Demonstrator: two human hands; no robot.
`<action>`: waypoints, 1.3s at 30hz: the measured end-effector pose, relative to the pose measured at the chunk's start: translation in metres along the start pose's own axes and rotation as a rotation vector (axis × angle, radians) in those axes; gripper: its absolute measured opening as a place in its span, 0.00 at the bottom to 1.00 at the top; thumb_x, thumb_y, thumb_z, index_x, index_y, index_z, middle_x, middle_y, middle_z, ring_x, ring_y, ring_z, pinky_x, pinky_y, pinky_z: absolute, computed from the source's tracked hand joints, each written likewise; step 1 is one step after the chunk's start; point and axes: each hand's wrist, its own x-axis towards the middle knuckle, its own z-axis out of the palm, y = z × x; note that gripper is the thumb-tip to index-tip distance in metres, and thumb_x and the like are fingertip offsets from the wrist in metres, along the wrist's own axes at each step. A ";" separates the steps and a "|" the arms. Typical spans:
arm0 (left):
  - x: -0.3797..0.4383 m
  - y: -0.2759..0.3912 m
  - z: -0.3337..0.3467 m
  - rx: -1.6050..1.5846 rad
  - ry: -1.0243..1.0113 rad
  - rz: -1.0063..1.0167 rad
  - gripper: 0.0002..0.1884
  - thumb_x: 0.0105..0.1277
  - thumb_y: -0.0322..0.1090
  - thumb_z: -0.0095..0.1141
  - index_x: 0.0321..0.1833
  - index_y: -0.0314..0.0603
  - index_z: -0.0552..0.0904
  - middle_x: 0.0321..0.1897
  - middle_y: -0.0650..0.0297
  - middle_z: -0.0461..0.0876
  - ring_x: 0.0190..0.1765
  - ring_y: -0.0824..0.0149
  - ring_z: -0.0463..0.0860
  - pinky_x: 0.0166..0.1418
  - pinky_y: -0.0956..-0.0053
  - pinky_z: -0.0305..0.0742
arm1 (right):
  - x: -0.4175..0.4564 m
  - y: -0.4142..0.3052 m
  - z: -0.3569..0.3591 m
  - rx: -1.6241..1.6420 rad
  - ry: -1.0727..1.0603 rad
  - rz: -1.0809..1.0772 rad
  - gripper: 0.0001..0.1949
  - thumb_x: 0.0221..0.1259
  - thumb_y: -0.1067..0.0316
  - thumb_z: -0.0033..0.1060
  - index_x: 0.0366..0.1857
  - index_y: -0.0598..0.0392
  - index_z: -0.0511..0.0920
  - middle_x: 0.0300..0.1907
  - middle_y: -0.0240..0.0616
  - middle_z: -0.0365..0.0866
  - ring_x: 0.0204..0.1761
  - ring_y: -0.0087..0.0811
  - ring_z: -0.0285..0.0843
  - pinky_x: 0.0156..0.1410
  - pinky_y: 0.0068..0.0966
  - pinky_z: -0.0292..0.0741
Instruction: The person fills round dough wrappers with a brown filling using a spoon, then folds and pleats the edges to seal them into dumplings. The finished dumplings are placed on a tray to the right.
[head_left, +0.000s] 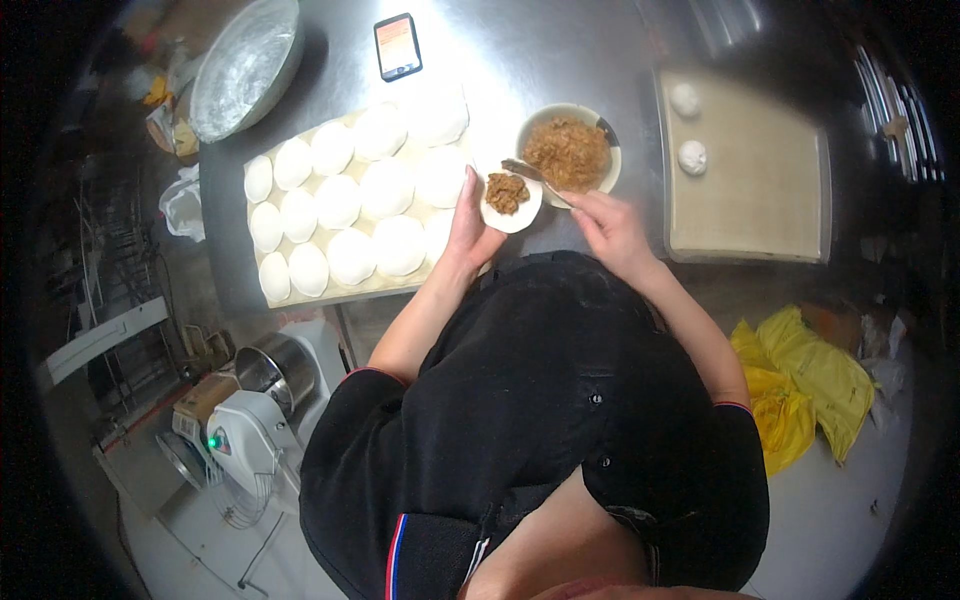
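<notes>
My left hand (472, 232) holds a round dough wrapper (517, 218) with a mound of brown filling (507, 193) on its middle. In my right hand (611, 229) is a metal spreader or spoon (525, 171), its blade just above the filling at the wrapper's upper edge. Right behind the wrapper stands a bowl (615, 169) of brown minced filling (566, 150). To the left, several flattened dough rounds (339, 202) lie in rows on a pale board or sheet (360, 293). Two pleated buns (692, 157) sit on a lined tray (750, 202) at the right.
A phone (398, 46) with its screen lit lies at the back of the steel table (330, 82). A large floury metal bowl (246, 71) stands at the back left. Below left is a stand mixer (251, 427); yellow bags (814, 379) rest at the lower right.
</notes>
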 end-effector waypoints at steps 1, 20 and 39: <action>0.003 0.001 0.004 -0.025 -0.025 -0.001 0.38 0.73 0.66 0.42 0.71 0.38 0.66 0.68 0.52 0.71 0.69 0.55 0.72 0.73 0.54 0.67 | 0.001 -0.003 0.002 -0.137 0.017 -0.137 0.15 0.63 0.76 0.57 0.54 0.56 0.81 0.30 0.40 0.79 0.30 0.37 0.81 0.36 0.35 0.79; 0.021 0.009 0.017 0.048 -0.034 0.105 0.36 0.73 0.66 0.41 0.69 0.41 0.69 0.66 0.56 0.74 0.68 0.58 0.73 0.72 0.56 0.68 | 0.000 -0.018 -0.007 0.612 0.008 0.369 0.11 0.71 0.71 0.54 0.51 0.62 0.81 0.29 0.24 0.77 0.32 0.15 0.70 0.37 0.15 0.69; -0.007 0.006 0.039 0.075 -0.030 -0.072 0.34 0.76 0.61 0.40 0.71 0.39 0.64 0.68 0.49 0.70 0.67 0.51 0.75 0.68 0.44 0.74 | 0.001 0.035 0.004 -0.614 0.319 -0.102 0.10 0.66 0.66 0.61 0.47 0.57 0.80 0.41 0.39 0.84 0.40 0.38 0.82 0.45 0.33 0.77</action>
